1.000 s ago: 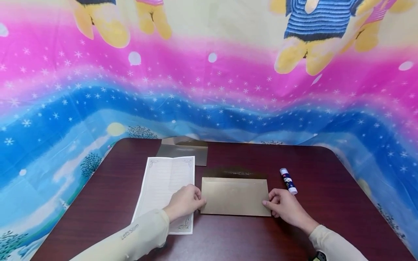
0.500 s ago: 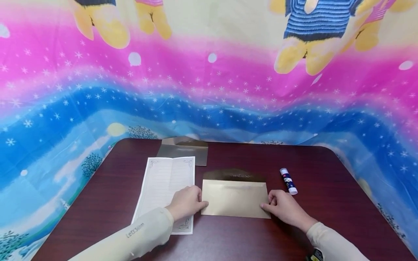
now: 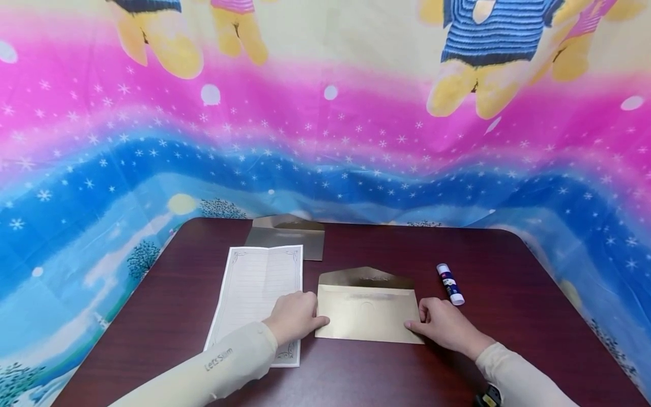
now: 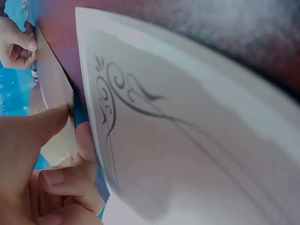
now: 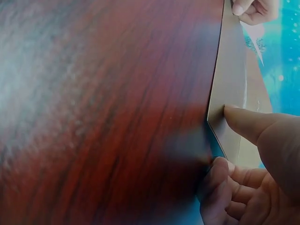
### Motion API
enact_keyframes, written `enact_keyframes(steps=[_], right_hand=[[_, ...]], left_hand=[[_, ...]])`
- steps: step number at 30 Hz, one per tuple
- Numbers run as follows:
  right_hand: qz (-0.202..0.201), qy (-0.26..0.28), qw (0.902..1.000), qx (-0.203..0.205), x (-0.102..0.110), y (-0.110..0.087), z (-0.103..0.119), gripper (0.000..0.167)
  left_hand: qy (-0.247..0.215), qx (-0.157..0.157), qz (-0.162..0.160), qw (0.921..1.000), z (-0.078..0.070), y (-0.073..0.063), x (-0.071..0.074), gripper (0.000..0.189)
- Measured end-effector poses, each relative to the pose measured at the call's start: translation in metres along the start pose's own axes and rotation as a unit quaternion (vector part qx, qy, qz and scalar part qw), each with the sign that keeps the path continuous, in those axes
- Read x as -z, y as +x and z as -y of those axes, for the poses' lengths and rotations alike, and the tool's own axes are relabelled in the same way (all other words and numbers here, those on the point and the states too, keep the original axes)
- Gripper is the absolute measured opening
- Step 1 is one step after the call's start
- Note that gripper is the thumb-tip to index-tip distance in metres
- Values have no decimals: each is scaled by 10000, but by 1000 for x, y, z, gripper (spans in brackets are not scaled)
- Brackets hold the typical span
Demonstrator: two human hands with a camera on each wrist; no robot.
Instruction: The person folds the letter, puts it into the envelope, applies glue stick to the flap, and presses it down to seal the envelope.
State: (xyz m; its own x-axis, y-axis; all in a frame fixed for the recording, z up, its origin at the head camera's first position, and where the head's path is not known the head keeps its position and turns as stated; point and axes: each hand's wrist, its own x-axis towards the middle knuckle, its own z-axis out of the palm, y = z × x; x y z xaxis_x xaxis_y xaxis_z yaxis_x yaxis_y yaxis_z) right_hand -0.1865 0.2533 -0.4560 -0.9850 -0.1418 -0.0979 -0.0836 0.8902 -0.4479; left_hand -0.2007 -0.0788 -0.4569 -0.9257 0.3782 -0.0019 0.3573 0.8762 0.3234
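A gold envelope (image 3: 366, 316) lies in front of the person with its pointed flap (image 3: 366, 277) unfolded away from them. At its left edge the left hand (image 3: 296, 316) pinches it, thumb on top and curled fingers beneath, as the left wrist view shows the envelope (image 4: 52, 86) between them. The right hand (image 3: 447, 325) grips the opposite edge the same way; in the right wrist view the thumb presses the envelope (image 5: 229, 79) near a corner. Partly under the left hand and sleeve is a lined letter sheet (image 3: 254, 288) with a scrolled border.
Behind the letter sheet, a second gold envelope (image 3: 290, 240) lies at the far edge of the dark red table (image 3: 381, 379). A glue stick (image 3: 450, 284) lies beyond the right hand. A printed cloth (image 3: 325, 135) hangs behind the table.
The held envelope has come slightly towards the person and tipped, so its flap shows more fully and its front looks brighter. Both hands have moved with it, still holding its sides.
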Motion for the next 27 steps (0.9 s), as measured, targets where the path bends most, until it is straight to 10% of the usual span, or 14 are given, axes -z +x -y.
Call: enact_keyframes(steps=[27], right_hand=[[178,-41,9998,43,3,0,0,40]], left_hand=[[613,-641,-126,9960,-12,1,3,42]])
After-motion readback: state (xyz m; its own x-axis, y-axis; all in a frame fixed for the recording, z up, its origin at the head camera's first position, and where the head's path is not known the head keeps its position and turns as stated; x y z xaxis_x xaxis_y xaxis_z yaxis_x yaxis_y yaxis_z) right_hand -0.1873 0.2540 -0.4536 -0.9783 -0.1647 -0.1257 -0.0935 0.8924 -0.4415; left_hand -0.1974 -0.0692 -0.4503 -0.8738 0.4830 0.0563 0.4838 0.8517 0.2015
